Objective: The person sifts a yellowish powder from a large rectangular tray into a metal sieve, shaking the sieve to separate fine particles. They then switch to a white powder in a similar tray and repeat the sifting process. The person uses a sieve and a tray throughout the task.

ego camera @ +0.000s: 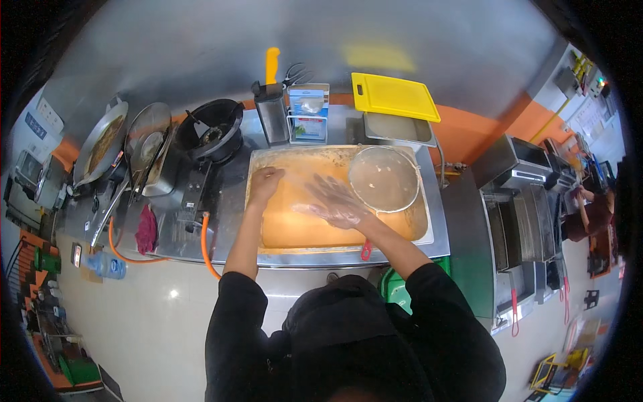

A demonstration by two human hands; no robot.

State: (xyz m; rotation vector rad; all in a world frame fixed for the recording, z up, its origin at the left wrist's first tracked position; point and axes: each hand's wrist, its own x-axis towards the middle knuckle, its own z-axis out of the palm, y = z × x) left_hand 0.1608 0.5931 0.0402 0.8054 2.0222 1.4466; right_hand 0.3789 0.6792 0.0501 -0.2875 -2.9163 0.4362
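Observation:
A wide metal tray [431,233] on the steel counter holds an orange-tan powder [296,228], which looks like breading flour. My right hand [339,203], in a clear plastic glove, is spread palm down over the powder with its fingers apart; motion blurs it. Over the tray's left part is my left hand [266,183], its fingers curled in; whether it holds anything is hidden. A round wire-mesh strainer [384,178] lies across the tray's right side, beside my right hand. Its red handle [366,249] sticks out past the front rim, under my right forearm.
Behind the tray stand a knife holder [271,113] and a boxed-goods rack [307,129]. A yellow cutting board [397,97] rests above a steel pan [399,128]. Left are a black burner [211,130] and a wok [100,143]. Fryers [520,231] and another person [590,216] are right.

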